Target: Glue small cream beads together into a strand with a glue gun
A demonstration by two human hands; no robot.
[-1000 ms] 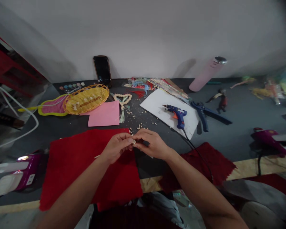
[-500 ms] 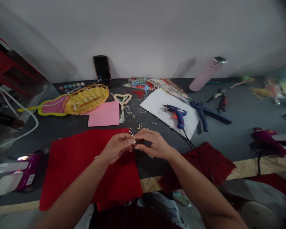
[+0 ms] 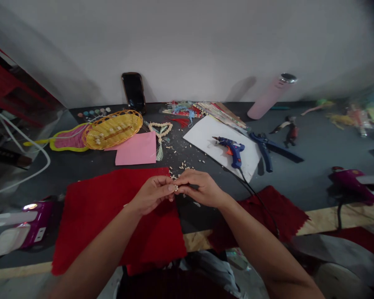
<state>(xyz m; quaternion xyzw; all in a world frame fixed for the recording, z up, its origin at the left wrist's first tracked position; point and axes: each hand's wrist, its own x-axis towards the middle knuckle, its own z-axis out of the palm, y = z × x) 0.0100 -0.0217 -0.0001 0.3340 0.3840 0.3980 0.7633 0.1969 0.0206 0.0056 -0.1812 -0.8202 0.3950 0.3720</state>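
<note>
Between my fingertips is a small cluster of pale wooden pieces [image 3: 175,188]. My left hand [image 3: 156,193] pinches it between thumb and fingers, above the right edge of a red cloth [image 3: 93,207]. My right hand [image 3: 199,187] meets it from the other side, thumb and index finger closing on the cluster; its fingertips partly hide it. Just beyond my hands, loose short wooden pegs [image 3: 183,165] lie scattered on the dark table [image 3: 174,153]. A beaded heart with a pale tassel [image 3: 160,132] rests farther back.
A blue glue gun [image 3: 233,150] lies on white paper [image 3: 202,135], its cable running toward me. Right of it are blue-handled pliers [image 3: 264,151]. A yellow basket [image 3: 112,131] and pink paper [image 3: 136,149] sit left. A phone [image 3: 134,91] and pink bottle [image 3: 271,96] stand at the wall.
My right thumb and fingers have closed in on the wooden cluster, narrowing the gap there was between them. My left hand has stayed almost in place.
</note>
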